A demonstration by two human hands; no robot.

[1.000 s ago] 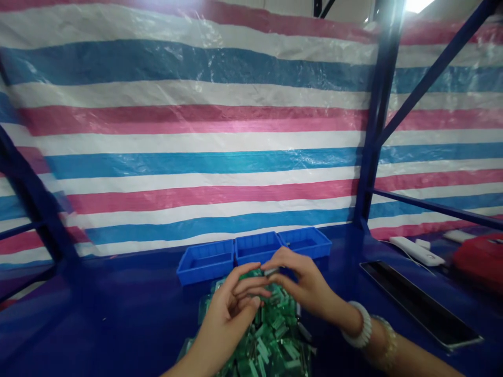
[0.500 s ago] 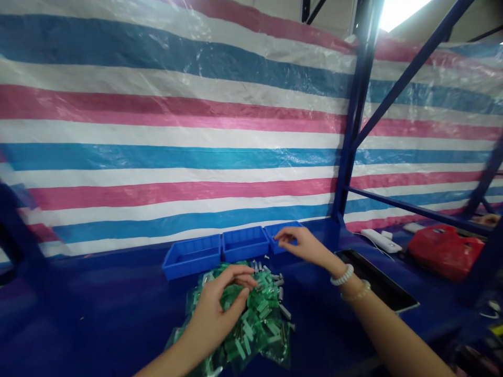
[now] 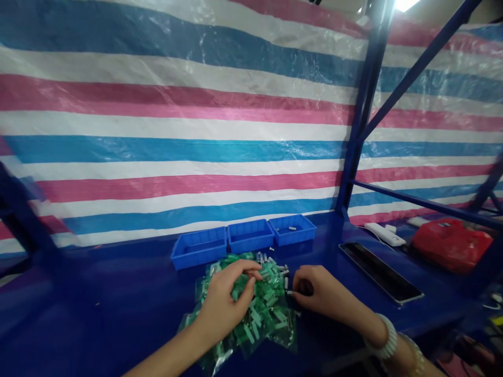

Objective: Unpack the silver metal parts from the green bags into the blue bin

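My left hand [image 3: 231, 293] rests over a pile of small green pieces and clear bags [image 3: 271, 298], its fingers curved and thumb apart, with nothing visible between them. My right hand [image 3: 320, 293] is at the right edge of the pile, thumb and index finger pinched at the end of a small silvery piece [image 3: 290, 292]. Three blue trays stand in a row behind the pile. The right tray [image 3: 294, 236] has a few small pieces in it; no contents show in the left tray [image 3: 199, 255] or the middle tray [image 3: 250, 243].
A black tablet-like device [image 3: 381, 272] lies right of my right hand. Farther right are a white power strip [image 3: 385, 234] and a red plastic bag [image 3: 450, 243]. Blue metal posts stand before a striped sheet [image 3: 176, 152]. A tiny screw-like piece [image 3: 271, 249] lies near the trays.
My right hand has come back from above the right tray to the pile's right edge, and its fingers have closed. My left hand stays over the pile. The view has shifted slightly.
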